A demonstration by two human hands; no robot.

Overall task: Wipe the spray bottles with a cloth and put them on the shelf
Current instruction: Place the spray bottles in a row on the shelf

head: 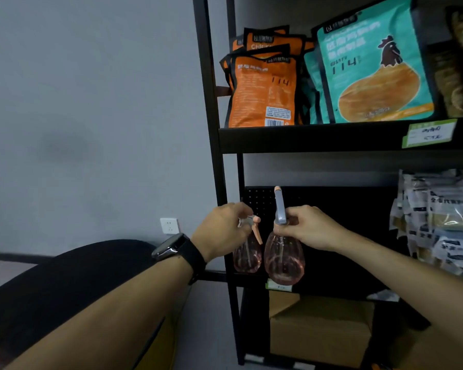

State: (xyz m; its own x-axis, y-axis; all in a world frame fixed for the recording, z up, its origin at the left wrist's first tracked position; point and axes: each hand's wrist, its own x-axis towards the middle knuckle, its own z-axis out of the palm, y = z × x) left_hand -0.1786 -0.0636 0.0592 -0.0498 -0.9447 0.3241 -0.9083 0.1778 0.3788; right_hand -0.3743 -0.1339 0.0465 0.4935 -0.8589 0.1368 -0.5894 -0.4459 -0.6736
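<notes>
Nearest, both forearms reach forward; the left wrist carries a watch. The left hand has its fingers pinched round the head of the left bottle, whose orange trigger hangs down to the right. The right hand has its fingers closed round the neck of the right bottle. Both pink bottles hang upright, long axis vertical, bellies down, side by side and near touching, in front of the lower shelf. The right bottle's grey nozzle points up and away toward the shelf back.

Judgement: the step is placing. No cloth is visible. Lower both bases flat onto the shelf board, one slightly ahead so the bellies do not knock, and release only once each stands unaided. The board edge is dark; seating cannot be confirmed. Farther right lie packets; above, orange bags.
</notes>
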